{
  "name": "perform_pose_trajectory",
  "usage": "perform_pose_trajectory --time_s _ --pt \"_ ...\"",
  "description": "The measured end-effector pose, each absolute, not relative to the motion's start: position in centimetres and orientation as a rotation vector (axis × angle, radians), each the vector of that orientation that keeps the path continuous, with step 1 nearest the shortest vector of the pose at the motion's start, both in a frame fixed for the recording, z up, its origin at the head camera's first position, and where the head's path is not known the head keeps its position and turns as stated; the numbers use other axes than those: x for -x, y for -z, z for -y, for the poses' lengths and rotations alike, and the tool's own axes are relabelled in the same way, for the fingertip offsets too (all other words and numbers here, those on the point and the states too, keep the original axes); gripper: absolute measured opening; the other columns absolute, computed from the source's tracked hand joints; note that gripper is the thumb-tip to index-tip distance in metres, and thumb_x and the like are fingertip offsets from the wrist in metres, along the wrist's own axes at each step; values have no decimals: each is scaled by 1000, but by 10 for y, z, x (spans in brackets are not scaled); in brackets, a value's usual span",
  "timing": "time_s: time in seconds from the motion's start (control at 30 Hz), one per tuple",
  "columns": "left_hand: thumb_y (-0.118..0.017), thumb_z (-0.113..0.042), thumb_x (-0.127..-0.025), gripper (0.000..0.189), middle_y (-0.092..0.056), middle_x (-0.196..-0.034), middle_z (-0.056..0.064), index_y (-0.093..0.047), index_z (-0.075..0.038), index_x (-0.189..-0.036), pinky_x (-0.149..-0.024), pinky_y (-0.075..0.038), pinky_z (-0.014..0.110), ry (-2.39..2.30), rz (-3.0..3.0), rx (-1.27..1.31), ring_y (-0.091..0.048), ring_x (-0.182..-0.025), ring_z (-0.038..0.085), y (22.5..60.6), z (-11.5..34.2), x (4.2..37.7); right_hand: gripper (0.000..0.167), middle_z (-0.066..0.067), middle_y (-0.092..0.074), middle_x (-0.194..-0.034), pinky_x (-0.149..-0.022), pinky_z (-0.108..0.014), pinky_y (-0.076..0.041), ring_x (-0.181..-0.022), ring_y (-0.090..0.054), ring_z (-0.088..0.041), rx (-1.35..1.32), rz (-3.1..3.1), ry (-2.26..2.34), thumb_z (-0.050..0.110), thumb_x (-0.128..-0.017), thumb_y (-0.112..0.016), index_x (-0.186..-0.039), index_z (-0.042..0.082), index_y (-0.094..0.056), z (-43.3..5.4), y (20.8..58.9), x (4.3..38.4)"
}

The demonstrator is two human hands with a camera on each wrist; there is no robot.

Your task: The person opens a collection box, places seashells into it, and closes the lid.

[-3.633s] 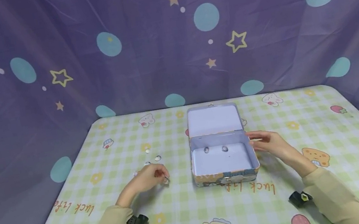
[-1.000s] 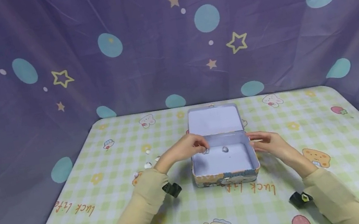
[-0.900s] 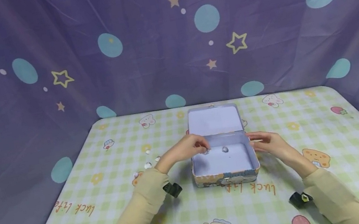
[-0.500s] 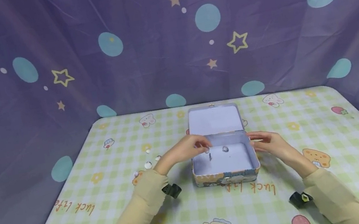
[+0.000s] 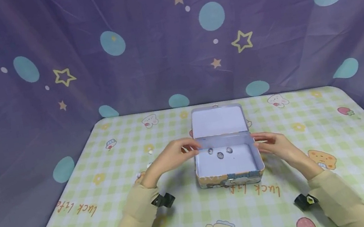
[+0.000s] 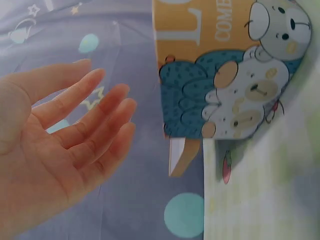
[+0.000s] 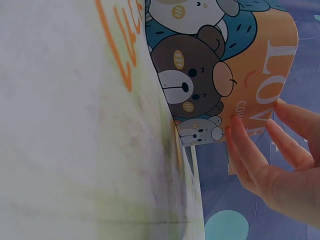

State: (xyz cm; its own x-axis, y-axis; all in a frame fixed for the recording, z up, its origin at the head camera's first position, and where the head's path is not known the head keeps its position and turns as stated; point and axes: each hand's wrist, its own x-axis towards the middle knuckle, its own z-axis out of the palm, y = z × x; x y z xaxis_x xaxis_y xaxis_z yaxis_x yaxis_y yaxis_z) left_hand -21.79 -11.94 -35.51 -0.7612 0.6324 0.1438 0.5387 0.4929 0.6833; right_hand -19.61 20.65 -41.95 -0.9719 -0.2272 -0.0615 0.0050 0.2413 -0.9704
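A hinged tin box (image 5: 231, 180) with printed cartoon bears stands on the table, its lid (image 5: 219, 120) tipped back. Three small round greyish pieces (image 5: 220, 155), shell-like but too small to be sure, lie on its white floor. My left hand (image 5: 174, 155) hovers by the left rim, holding nothing; in the left wrist view that hand (image 6: 75, 140) has loosely spread fingers, apart from the printed tin wall (image 6: 225, 85). On the opposite side my right hand (image 5: 278, 148) rests its fingertips against the tin; the right wrist view shows this hand (image 7: 280, 170) at the orange wall (image 7: 270, 45).
Several whitish small pieces (image 5: 150, 152) lie left of the box, some hidden behind my left arm. A green checked cloth (image 5: 193, 224) covers the table. Behind it hangs a purple curtain (image 5: 160, 73). Each wrist wears a black camera (image 5: 163, 201).
My left hand picked a small piece from the cloth, carried it to the tin and let it drop in, then drew back left. Two pieces inside have become three. The right hand stays put.
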Motion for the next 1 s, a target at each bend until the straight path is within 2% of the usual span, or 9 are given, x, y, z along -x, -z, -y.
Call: perform_pose_trajectory --time_s 0.2,0.4,0.5,0.77,1.0 --pt "-59 -16 -85 17 -63 -97 4 -64 -8 -99 -75 -46 31 -1187 -2639 -956 -56 -82 13 355 137 214 55 -26 -41 -128 -82 -25 -46 -97 -55 -10 212 -2317 1808 25 -85 -59 -129 -3 -41 -207 418 195" --pt "-59 -18 -85 17 -62 -98 0 -63 -11 -100 -75 -46 29 -1191 -2679 -889 -57 -83 11 356 152 211 55 -26 -40 -127 -83 -26 -46 -101 -54 -20 204 -2329 1795 26 -86 -58 -129 -2 -41 -206 417 194" --pt "-58 -18 -86 18 -62 -99 0 -63 -10 -101 -74 -46 28 -1201 -2691 -861 -57 -83 11 357 160 210 55 -26 -40 -128 -82 -26 -46 -100 -55 -17 206 -2329 1792 26 -86 -58 -129 -2 -41 -206 417 194" --pt "-56 -20 -87 20 -60 -102 8 -62 -10 -104 -75 -45 31 -1219 -2692 -810 -57 -86 17 362 182 207 55 -26 -41 -128 -82 -25 -47 -91 -55 -1 203 -2319 1811 25 -85 -59 -129 -3 -41 -206 419 195" --pt "-56 -22 -87 20 -58 -106 6 -61 -13 -104 -77 -44 34 -1197 -2716 -721 -56 -88 17 366 201 207 55 -25 -41 -128 -82 -25 -47 -91 -55 -1 196 -2317 1816 25 -85 -59 -129 -2 -41 -206 420 196"
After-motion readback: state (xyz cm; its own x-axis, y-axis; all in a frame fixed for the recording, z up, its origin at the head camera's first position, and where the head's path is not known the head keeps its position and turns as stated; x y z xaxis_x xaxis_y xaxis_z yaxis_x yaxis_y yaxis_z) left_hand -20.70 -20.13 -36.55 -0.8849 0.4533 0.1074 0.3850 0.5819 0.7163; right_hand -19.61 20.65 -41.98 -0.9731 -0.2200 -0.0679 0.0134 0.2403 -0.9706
